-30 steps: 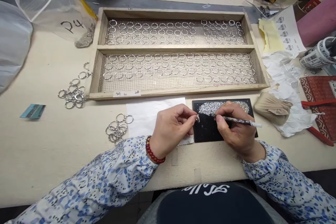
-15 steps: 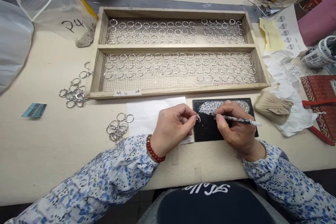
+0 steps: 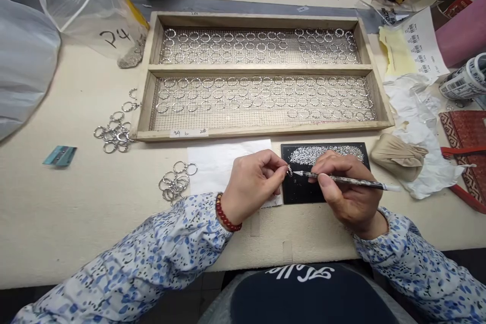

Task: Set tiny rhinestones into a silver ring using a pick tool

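Note:
My left hand (image 3: 252, 182) pinches a small silver ring (image 3: 289, 171) between thumb and forefinger, at the left edge of a black tray (image 3: 299, 192). My right hand (image 3: 343, 187) grips a thin speckled pen-like tool (image 3: 349, 180), its tip touching the ring. A heap of tiny glittering stones (image 3: 322, 154) lies at the far side of the black tray. White paper (image 3: 216, 162) lies under my left hand.
A wooden two-row mesh tray (image 3: 261, 68) filled with several silver rings sits beyond my hands. Loose rings (image 3: 176, 182) and another pile of rings (image 3: 114, 131) lie to the left. A beige cloth pouch (image 3: 397, 154), crumpled paper, label rolls and plastic bags crowd the edges.
The tool's tip has drawn back from the stone heap to the ring in my left hand. The view shifted slightly.

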The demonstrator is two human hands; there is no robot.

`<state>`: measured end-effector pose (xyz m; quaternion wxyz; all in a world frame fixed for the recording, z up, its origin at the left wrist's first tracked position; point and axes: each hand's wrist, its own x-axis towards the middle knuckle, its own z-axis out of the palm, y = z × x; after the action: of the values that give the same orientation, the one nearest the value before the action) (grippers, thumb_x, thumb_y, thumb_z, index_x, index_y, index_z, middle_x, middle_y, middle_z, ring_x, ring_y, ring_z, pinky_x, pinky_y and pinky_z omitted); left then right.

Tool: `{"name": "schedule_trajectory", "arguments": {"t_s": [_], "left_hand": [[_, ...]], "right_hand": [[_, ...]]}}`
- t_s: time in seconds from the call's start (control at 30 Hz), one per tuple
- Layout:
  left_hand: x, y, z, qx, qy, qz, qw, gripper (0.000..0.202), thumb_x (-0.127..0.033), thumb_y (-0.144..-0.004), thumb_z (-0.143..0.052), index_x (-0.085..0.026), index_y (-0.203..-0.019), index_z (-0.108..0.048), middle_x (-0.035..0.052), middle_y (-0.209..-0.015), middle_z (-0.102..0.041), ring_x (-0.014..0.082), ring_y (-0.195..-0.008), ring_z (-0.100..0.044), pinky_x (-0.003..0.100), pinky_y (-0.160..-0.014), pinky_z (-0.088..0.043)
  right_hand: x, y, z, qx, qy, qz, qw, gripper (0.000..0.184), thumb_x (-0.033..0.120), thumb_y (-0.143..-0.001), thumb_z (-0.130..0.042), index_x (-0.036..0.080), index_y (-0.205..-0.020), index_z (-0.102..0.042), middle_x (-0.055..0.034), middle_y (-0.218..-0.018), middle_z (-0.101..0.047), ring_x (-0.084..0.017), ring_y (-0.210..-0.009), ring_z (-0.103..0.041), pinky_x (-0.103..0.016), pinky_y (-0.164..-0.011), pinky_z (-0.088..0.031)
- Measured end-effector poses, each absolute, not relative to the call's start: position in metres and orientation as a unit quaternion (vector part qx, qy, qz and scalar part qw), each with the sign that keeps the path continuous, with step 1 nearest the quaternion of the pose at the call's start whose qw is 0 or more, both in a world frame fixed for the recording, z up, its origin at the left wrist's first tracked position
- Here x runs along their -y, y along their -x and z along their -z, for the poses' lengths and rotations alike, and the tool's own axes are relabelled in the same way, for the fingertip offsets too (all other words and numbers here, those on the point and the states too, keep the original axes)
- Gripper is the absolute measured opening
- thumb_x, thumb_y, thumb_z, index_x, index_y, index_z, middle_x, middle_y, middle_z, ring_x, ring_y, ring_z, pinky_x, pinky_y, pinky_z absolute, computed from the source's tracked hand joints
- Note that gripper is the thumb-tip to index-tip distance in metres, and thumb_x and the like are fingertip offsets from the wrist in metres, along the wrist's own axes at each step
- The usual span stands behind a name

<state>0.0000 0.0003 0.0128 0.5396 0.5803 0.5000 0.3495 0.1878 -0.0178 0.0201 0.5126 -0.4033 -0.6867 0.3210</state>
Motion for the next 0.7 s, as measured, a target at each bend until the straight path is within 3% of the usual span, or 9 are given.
{"name": "schedule_trajectory", "arguments": {"t_s": [0.7], "left_hand": [[-0.0010, -0.0002, -0.0124, -0.496, -0.577, -0.349, 0.547, 0.006, -0.017, -0.081, -0.064, -0.014, -0.077, -0.067, -0.0002, -0.062, -0.066, 0.0083, -0.040, -0.060, 0.016, -0.037, -0.048]], "right_hand": [[0.0179, -0.1866, -0.0219, 0.694, 0.416, -0.314, 0.497, 0.017, 0.005, -0.081, -0.059, 0.020, -0.087, -0.062, -0.0006, -0.075, -0.061, -0.015, -0.069, -0.061, -0.035, -0.064, -0.052]]}}
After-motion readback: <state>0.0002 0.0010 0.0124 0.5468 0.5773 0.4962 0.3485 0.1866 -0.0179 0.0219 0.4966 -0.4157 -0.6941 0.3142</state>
